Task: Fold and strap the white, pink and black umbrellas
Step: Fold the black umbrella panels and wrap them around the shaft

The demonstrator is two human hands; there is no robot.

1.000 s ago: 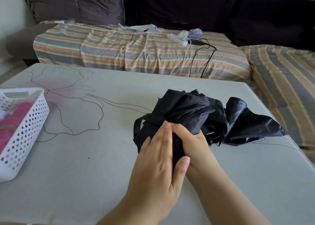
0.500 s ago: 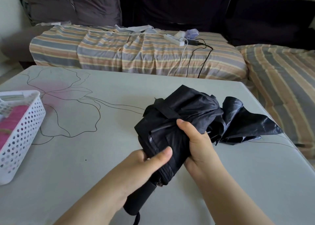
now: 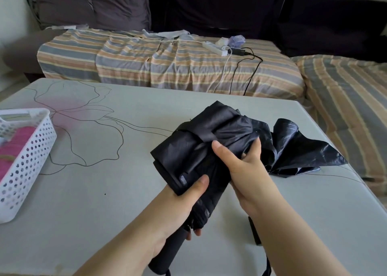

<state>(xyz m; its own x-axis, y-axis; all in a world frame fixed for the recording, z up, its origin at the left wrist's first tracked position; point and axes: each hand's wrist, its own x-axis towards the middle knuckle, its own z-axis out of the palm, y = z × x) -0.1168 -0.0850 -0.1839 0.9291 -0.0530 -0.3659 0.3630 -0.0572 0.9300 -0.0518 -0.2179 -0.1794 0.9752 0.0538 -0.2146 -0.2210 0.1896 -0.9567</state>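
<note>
1. Above the surface (image 3: 88,202), the left hand (image 3: 184,200) grips the black umbrella (image 3: 209,146) near its handle.
2. The right hand (image 3: 240,167) clasps the bunched canopy (folds loose).
3. It should twist the folds tight before strapping.

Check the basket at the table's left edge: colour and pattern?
White basket, walls perforated with round holes; seen in the head view.

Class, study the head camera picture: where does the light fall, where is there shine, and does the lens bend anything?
Head view: soft daylight, with faint shadows under the hands; the crinkled outer folds of the black umbrella shine, while its middle stays matt and dark; the far edge of the table curves, showing wide-angle distortion; the dark cushions lose detail.
</note>
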